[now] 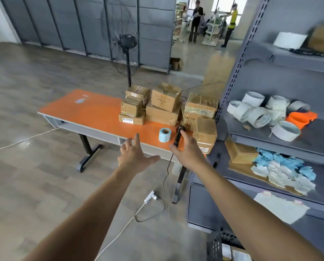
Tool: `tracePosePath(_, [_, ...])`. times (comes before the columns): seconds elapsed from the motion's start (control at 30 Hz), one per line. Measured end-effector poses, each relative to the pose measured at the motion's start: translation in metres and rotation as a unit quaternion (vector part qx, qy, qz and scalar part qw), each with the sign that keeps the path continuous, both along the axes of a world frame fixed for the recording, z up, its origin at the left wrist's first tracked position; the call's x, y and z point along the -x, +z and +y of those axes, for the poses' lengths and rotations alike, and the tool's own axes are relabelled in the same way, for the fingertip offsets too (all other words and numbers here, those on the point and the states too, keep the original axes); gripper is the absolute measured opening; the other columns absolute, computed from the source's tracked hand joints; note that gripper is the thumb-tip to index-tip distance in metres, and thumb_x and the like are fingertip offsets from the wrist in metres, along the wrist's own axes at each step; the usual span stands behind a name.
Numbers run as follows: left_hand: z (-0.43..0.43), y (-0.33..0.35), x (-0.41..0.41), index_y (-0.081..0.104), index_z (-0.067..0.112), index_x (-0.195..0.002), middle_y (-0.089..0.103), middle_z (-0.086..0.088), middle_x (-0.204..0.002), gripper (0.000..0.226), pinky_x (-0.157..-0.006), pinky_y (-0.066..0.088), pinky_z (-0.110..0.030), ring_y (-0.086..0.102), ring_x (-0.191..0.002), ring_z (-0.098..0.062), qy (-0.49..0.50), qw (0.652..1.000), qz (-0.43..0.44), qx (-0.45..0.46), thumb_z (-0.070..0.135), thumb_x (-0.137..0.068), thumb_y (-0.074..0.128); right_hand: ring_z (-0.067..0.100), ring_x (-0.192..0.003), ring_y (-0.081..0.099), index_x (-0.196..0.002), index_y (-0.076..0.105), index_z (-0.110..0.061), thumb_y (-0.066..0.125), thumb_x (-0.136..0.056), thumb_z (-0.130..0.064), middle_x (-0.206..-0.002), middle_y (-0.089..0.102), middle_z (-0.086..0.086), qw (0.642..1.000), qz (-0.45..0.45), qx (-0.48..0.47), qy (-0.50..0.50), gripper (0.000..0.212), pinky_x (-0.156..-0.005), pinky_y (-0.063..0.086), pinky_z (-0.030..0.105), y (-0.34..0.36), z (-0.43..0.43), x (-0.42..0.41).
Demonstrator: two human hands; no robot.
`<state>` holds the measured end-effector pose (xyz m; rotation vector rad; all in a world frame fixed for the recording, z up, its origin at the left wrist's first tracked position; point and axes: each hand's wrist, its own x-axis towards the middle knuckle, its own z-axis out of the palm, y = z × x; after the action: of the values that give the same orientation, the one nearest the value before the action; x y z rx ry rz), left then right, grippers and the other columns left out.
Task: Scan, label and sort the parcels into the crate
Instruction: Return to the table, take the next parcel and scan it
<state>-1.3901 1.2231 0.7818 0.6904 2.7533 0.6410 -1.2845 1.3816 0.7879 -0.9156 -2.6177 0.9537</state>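
Observation:
Several taped cardboard parcels point(164, 102) are stacked at the right end of the orange table point(93, 112). In front of them stand a blue label roll point(165, 135) and a black handheld scanner point(179, 133) whose cable drops off the front edge. My right hand point(190, 151) reaches to the scanner's handle with thumb and forefinger spread either side of it, not closed round it. Left of it, my left hand point(136, 155) hovers over the front edge with fingers spread and holds nothing. A black crate point(214, 247) shows partly at the bottom right, with flat packets in it.
A grey metal shelf rack point(270, 132) stands tight against the table's right end, holding tape rolls point(255, 112) and gloves. A power strip point(150, 196) and cables lie on the floor under the table. A pedestal fan point(127, 44) stands behind it. People stand far back.

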Motion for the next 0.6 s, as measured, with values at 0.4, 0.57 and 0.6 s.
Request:
tracePosePath(0.4, [0.096, -0.012, 0.16, 0.002, 0.021, -0.155, 0.019, -0.011, -0.156, 0.117, -0.111, 0.032, -0.047, 0.022, -0.14, -0.034, -0.009, 1.0, -0.011, 0.015, 0.065, -0.072, 0.071, 0.028, -0.139, 0.035, -0.157, 0.016, -0.025, 0.051, -0.095, -0.055, -0.156, 0.027, 0.011, 0.998, 0.006, 0.067, 0.006, 0.077, -0.104, 0.036, 0.039, -0.027, 0.094, 0.18])
tracePosePath(0.57, [0.115, -0.021, 0.228, 0.005, 0.019, -0.155, 0.02, -0.014, -0.155, 0.116, -0.111, 0.031, -0.05, 0.022, -0.14, -0.037, 0.018, 0.999, -0.031, 0.014, 0.063, -0.072, 0.072, 0.029, -0.125, 0.05, -0.157, 0.015, -0.028, 0.051, -0.095, -0.056, -0.152, 0.033, 0.011, 0.995, 0.003, 0.097, 0.025, 0.077, -0.09, 0.043, 0.035, -0.034, 0.118, 0.249])
tracePosePath(0.6, [0.116, -0.023, 0.239, 0.005, 0.019, -0.155, 0.021, -0.014, -0.154, 0.115, -0.111, 0.031, -0.05, 0.022, -0.14, -0.038, 0.023, 0.999, -0.036, 0.014, 0.062, -0.072, 0.072, 0.029, -0.126, 0.05, -0.157, 0.015, -0.026, 0.051, -0.095, -0.056, -0.152, 0.033, 0.012, 0.995, 0.004, 0.1, 0.029, 0.077, -0.092, 0.044, 0.035, -0.037, 0.119, 0.259])
